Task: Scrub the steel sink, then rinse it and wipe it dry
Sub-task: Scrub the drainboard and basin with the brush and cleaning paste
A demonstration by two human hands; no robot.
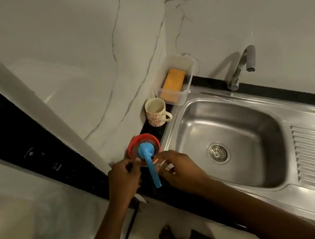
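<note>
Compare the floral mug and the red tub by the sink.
The cream floral ceramic mug is uncovered; the red round plastic tub has a blue plastic brush lying across its top.
The mug stands untouched; the left hand and right hand are both at the tub's near rim, grip unclear.
The mug has a side handle; the tub shows none.
Both stand left of the steel sink.

Bystanders on a dark counter, under veined marble

A cream mug [156, 112] with red flower prints stands upright at centre frame, handle turned to the right, close against the marble-look wall [59, 62], whose grey veins run across the upper half. Just above and right of it sits a clear plastic tray [191, 72], tucked into the wall's corner. Both rest on the black countertop [285, 93].
</note>
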